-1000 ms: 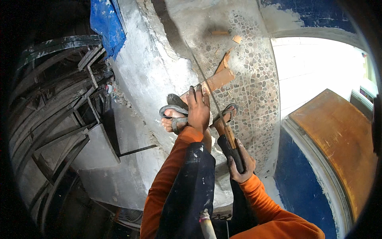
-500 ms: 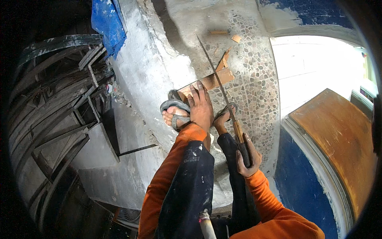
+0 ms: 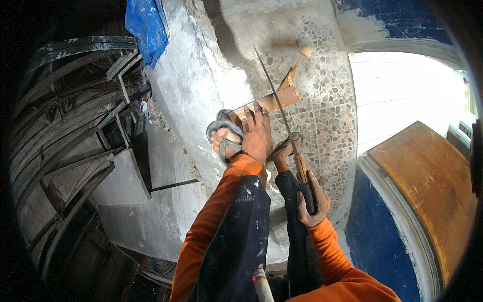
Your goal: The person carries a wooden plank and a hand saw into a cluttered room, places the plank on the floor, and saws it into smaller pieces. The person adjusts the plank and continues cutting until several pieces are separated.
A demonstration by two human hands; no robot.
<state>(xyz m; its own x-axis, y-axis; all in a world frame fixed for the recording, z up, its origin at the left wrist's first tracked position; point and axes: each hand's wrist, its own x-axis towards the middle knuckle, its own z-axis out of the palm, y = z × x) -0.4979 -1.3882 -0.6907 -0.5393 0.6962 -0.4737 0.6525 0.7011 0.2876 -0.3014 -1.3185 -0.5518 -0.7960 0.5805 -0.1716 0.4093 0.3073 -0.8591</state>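
My left hand (image 3: 257,140) lies on a short wooden plank (image 3: 290,95), its fingers stretched out and apart, pressing on the near side. The plank's left end rests by the pale concrete ledge. My right hand (image 3: 315,201) is closed round the dark grip of a handsaw (image 3: 301,167). Its long thin blade runs away from me and crosses the plank right of my left fingers. I cannot tell how deep the teeth sit in the wood. My sandalled left foot (image 3: 225,141) is beside my left hand, and my right foot (image 3: 285,150) is under the blade.
Beyond the plank lie a wood splinter (image 3: 289,78) and small offcuts (image 3: 305,51) on the pebbled floor (image 3: 327,110). A concrete ledge (image 3: 186,95) runs along the left, with metal frames (image 3: 121,95) past it. A brown wooden panel (image 3: 427,186) stands at right. A cigarette (image 3: 261,284) shows at the lower edge.
The whole view has shifted slightly, so the scene sits a little further right and down. Both hands stay where they were, on the plank and the saw grip.
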